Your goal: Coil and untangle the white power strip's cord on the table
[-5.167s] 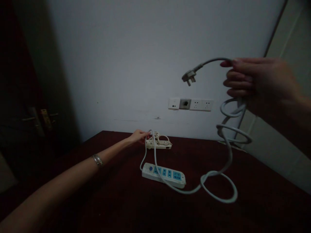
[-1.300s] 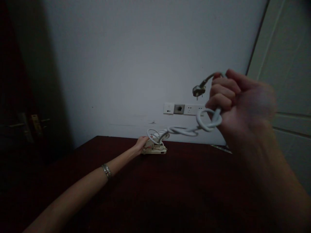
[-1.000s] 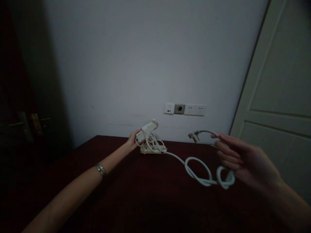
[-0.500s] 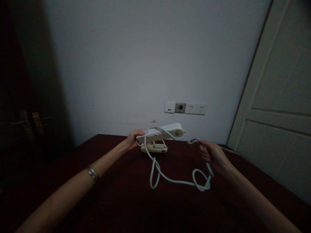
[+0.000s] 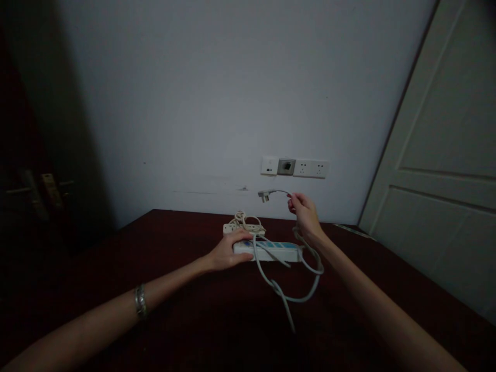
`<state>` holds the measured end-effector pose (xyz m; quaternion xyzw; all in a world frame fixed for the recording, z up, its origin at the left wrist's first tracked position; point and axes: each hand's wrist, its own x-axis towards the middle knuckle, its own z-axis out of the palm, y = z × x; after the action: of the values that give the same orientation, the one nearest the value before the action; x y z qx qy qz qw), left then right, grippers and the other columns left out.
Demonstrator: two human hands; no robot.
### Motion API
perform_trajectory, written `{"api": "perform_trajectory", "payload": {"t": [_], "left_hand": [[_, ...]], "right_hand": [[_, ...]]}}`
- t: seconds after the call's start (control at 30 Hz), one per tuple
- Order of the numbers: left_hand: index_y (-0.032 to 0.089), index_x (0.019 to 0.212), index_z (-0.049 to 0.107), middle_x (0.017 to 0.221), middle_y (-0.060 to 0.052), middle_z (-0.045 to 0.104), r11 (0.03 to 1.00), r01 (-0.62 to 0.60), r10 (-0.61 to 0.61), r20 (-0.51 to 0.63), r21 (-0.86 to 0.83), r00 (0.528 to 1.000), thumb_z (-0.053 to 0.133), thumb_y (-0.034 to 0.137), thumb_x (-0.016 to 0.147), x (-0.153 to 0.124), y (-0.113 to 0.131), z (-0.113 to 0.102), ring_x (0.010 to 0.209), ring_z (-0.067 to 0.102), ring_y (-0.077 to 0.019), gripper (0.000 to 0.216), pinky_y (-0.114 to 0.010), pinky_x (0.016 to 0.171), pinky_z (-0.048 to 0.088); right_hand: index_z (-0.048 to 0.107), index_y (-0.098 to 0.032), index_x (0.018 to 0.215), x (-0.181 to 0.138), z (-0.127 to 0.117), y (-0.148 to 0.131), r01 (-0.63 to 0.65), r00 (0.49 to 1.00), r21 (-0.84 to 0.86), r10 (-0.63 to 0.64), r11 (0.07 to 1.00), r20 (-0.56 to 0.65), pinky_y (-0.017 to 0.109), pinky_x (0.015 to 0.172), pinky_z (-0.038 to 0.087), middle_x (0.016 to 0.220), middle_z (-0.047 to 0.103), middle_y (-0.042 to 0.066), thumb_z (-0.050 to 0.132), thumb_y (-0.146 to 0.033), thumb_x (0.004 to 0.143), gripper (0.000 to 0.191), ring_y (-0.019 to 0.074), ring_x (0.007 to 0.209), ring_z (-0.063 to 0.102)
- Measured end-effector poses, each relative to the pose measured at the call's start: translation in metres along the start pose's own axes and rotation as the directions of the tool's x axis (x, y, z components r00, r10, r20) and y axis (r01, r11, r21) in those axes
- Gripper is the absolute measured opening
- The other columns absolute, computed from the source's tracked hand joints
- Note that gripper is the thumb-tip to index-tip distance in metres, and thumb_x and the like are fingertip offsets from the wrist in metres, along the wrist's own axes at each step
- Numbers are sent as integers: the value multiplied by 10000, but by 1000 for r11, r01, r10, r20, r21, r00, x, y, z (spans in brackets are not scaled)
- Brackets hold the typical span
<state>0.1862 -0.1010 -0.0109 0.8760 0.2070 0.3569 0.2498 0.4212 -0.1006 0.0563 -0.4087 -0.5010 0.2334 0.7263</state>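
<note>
A white power strip with blue sockets lies flat on the dark red table. My left hand grips its left end. My right hand is raised above the strip's right end and pinches the strip's white cable just behind the plug, which points left in the air. The rest of the cable hangs in loose loops from my right hand over the strip and onto the table in front of it.
A second, cream power strip with its cable bundled on top lies just behind the first, near the wall. A row of wall sockets sits above the table. A pale door stands at right, a dark door with a handle at left.
My left hand has lowered the strip from the air onto the table, sockets up. My right hand has risen toward the wall with the plug, and the cable loops have drawn closer to the strip.
</note>
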Motion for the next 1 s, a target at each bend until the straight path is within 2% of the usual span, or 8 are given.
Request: {"api": "perform_trajectory", "payload": {"t": [0.13,0.27,0.43,0.57,0.63,0.77,0.9,1.0], "left_hand": [[174,1046,585,1102,-101,559,999,-39,36,-117,-25,992,680,334,693,-14,4,5,1032,513,-240,399,-413,919,386],[167,987,599,1024,-92,561,996,-50,30,-239,-79,971,685,347,685,-27,6,-1,979,526,-243,362,-392,876,404],[175,999,571,1019,-94,536,994,-104,86,-374,-26,924,647,338,722,-31,9,-13,978,514,-246,331,-399,858,410],[162,1070,540,1044,-111,520,953,-294,304,-195,78,933,631,306,733,-25,10,-10,981,506,-246,378,-428,847,417],[163,1096,515,1050,-114,511,941,-322,330,-80,105,940,631,292,735,-21,10,-6,984,501,-239,400,-426,847,425],[154,1125,470,1061,-114,490,954,-267,257,90,137,962,606,273,751,-16,10,1,991,492,-221,415,-400,865,430],[152,1133,441,1075,-111,495,969,-181,144,216,165,966,581,277,757,-10,9,1,993,488,-221,420,-404,884,421],[136,1178,405,1121,-129,487,982,-114,66,288,153,955,601,290,732,-6,7,2,1009,488,-230,511,-411,897,411]], "right_hand": [[500,-202,803,1,3,2,-11,999,14,11,1000,-31,208,485,328,559,449,-56,569,-300,683,170,86,509,403],[574,-184,844,5,-12,5,-50,997,42,52,998,-49,206,429,303,538,409,-63,580,-307,672,212,73,458,355],[608,-141,686,11,-22,26,-110,992,31,112,993,-58,214,387,236,423,339,-72,669,-375,631,248,58,390,303],[598,-147,669,15,-6,38,-151,988,108,147,983,44,221,404,266,403,277,-90,658,-442,629,304,54,371,271],[605,-148,702,16,5,34,-163,983,156,148,974,104,220,421,279,409,241,-101,643,-452,638,314,49,374,244],[612,-139,723,8,17,13,-178,968,221,129,959,216,210,436,244,440,244,-93,648,-406,637,284,45,408,235],[609,-137,706,-14,13,-1,-211,938,225,132,951,321,205,485,282,528,395,-44,695,-366,622,258,59,503,360],[590,-148,703,-33,4,-5,-239,927,144,182,960,327,203,507,301,608,474,-27,720,-372,639,267,66,553,405]]}}
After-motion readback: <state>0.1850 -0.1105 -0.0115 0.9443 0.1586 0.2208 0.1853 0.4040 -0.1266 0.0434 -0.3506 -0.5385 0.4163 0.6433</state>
